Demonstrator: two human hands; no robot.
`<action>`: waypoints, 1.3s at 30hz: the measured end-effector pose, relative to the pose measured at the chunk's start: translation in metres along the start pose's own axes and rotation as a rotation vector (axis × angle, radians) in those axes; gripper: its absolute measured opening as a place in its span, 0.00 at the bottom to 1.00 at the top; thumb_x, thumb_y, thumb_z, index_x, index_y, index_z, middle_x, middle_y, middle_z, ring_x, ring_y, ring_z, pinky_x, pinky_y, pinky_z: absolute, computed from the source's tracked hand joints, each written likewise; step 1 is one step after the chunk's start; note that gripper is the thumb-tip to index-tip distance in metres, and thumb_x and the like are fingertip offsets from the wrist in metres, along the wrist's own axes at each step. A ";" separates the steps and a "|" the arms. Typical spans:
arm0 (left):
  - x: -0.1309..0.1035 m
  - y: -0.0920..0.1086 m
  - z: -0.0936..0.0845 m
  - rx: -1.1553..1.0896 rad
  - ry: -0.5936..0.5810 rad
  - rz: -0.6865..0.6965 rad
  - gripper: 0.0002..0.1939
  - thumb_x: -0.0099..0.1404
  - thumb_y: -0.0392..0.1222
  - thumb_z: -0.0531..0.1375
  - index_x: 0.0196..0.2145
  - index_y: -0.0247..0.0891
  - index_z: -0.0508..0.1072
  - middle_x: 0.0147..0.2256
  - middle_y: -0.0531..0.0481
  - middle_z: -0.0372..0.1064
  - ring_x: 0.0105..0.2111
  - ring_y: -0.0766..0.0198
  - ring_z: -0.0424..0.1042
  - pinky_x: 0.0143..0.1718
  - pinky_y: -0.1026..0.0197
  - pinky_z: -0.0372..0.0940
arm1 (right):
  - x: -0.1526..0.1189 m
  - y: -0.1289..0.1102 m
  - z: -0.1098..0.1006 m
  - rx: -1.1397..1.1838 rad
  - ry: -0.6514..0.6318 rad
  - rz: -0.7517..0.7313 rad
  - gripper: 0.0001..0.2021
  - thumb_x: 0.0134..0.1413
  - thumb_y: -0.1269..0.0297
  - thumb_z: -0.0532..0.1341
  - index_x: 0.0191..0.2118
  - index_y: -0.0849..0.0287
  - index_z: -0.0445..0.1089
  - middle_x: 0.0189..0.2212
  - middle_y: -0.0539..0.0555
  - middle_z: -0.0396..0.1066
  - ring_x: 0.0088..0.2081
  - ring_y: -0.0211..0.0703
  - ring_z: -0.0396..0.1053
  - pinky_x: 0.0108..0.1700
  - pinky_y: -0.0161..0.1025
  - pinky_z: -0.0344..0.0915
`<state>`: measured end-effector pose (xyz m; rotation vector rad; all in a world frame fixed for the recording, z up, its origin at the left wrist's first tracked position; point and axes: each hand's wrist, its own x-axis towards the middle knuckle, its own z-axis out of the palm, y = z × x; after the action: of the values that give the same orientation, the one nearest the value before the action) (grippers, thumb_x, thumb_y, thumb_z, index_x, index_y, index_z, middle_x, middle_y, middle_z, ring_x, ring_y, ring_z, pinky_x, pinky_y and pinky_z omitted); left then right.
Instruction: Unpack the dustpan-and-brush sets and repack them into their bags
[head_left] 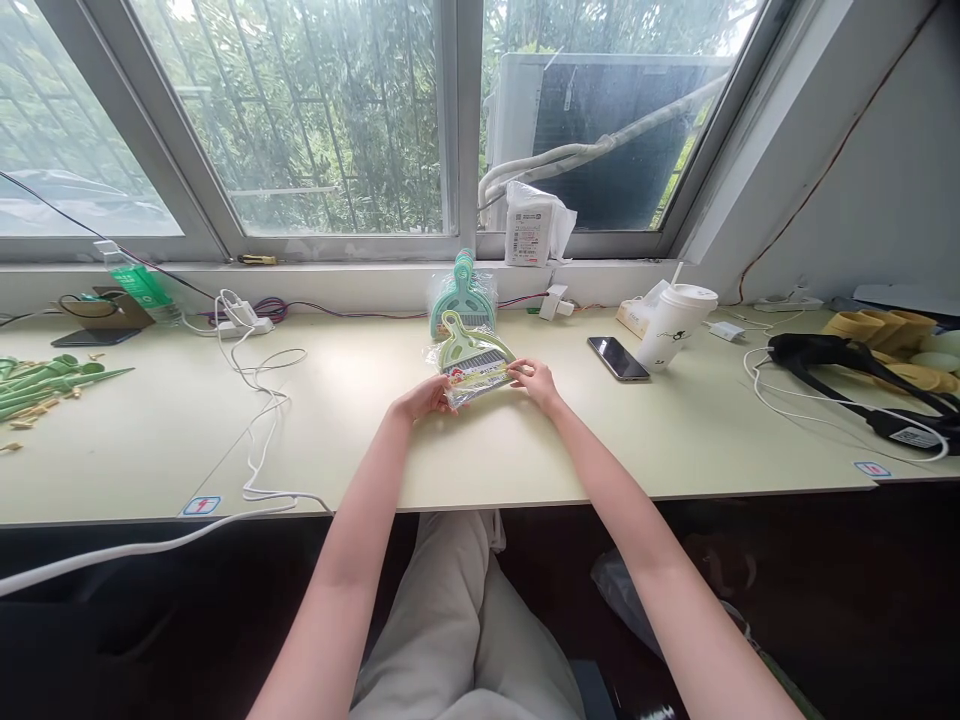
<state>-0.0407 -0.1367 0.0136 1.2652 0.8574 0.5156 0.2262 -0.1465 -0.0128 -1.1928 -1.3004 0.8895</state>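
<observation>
From my remote seat I see the left hand [426, 398] and right hand [532, 381] each gripping one side of the bagged yellow-green dustpan [474, 358] between them over the table [495, 460], its long axis pointing away toward the green dustpans [463, 300], neither hand clearly nearer.

At the centre of the frame, a smooth plastic dustpan [459, 350] shows through a crinkled, glossy clear-plastic wrapper [463, 397], the tabletop [345, 440] has a smooth, faint sheen, the phone [618, 358] right of centre looks glassy, and the trousers [442, 620] at bottom centre are matt cloth.
</observation>
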 end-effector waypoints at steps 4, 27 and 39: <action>-0.001 0.002 0.005 -0.002 0.027 0.000 0.15 0.60 0.41 0.54 0.43 0.32 0.70 0.28 0.45 0.75 0.22 0.65 0.72 0.19 0.67 0.59 | -0.004 -0.004 -0.001 0.119 -0.012 0.062 0.28 0.47 0.67 0.68 0.56 0.51 0.66 0.47 0.54 0.73 0.39 0.38 0.75 0.40 0.38 0.78; 0.026 -0.007 0.003 0.936 0.946 0.268 0.13 0.66 0.51 0.58 0.33 0.41 0.76 0.35 0.46 0.76 0.38 0.56 0.73 0.37 0.59 0.61 | 0.017 0.008 0.007 -0.337 0.112 -0.122 0.12 0.52 0.64 0.62 0.42 0.55 0.62 0.37 0.54 0.78 0.34 0.44 0.74 0.36 0.38 0.66; 0.090 0.012 -0.073 1.084 0.992 0.263 0.10 0.69 0.46 0.55 0.35 0.39 0.70 0.41 0.41 0.72 0.42 0.54 0.72 0.40 0.57 0.62 | 0.107 0.015 0.057 -1.082 0.117 -0.161 0.15 0.66 0.59 0.54 0.54 0.59 0.62 0.45 0.63 0.75 0.43 0.51 0.76 0.35 0.38 0.62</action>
<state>-0.0436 -0.0218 -0.0039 2.1565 1.9751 0.9837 0.1843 -0.0323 -0.0096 -1.8639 -1.8051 -0.0863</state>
